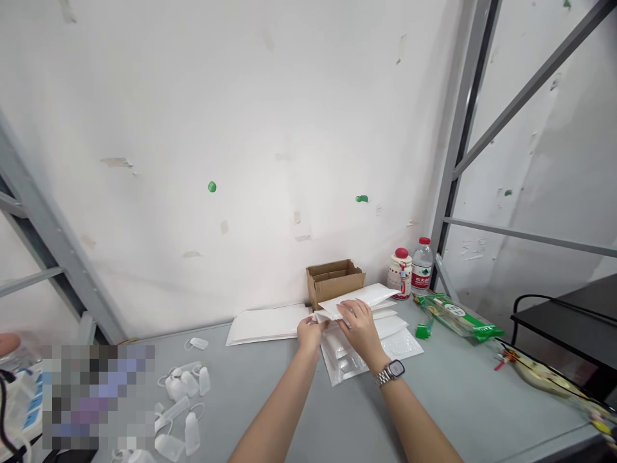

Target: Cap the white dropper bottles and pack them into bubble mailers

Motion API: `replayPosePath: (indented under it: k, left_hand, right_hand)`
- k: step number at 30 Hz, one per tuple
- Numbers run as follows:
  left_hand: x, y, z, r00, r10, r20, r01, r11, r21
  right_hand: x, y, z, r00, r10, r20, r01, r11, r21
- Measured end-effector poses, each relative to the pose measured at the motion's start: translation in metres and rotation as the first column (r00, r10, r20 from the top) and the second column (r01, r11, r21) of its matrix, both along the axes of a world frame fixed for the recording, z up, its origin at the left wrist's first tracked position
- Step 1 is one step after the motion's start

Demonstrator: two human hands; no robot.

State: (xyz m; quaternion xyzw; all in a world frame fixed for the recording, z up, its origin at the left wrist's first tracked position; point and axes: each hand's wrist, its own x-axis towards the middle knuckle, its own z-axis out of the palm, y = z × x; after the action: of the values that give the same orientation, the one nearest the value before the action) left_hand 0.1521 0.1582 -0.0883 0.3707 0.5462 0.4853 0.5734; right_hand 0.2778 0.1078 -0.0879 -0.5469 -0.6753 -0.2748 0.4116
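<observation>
My left hand [311, 329] pinches the near-left end of a white bubble mailer [371, 296], which is raised off the table and tilted. My right hand [359, 321], with a watch on its wrist, curls its fingers over the same mailer's near edge. Beneath both hands lie more white and clear bubble mailers [402, 345], overlapping loosely. Just left of my left hand, a flat stack of white mailers [267, 323] rests against the wall. Behind the raised mailer stands an open cardboard box [336, 281].
Several translucent plastic pieces with loops [191, 432] lie on the grey table [250, 399] at left. At the back right stand a red-capped jar [400, 273] and a water bottle [422, 267], beside a green-and-clear packet [457, 316]. A black stand [569, 315] occupies the right edge.
</observation>
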Motion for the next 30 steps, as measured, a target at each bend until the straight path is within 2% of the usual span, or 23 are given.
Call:
replayPosePath:
  k: [4,8,13,20,23,30]
  left_hand:
    - [-0.002,0.001,0.004,0.996,0.052,0.077,-0.048,0.997,-0.053]
    - [-0.009,0.003,0.011,0.987,0.052,0.153,-0.032,0.991,-0.127]
    - [-0.020,0.000,0.018,0.972,-0.033,0.231,0.087,0.970,-0.228]
    - [-0.031,-0.007,0.023,0.949,-0.146,0.281,0.246,0.898,-0.364]
    - [-0.028,-0.008,0.022,0.938,-0.150,0.313,0.263,0.895,-0.359]
    - [-0.025,-0.011,0.024,0.903,-0.054,0.425,0.193,0.937,-0.291]
  right_hand:
    - [0.000,0.002,0.000,0.998,0.063,0.018,-0.064,0.997,0.034]
    - [0.000,0.000,0.003,0.995,0.096,0.020,-0.096,0.995,0.038]
    - [0.000,-0.002,0.004,0.990,0.140,0.022,-0.141,0.990,0.020]
    - [0.005,0.001,0.000,0.993,0.089,-0.075,-0.079,0.989,0.122]
    - [0.005,0.002,-0.002,0.994,0.096,-0.060,-0.088,0.988,0.123]
    - [0.000,-0.002,0.001,0.995,0.093,-0.038,-0.088,0.988,0.125]
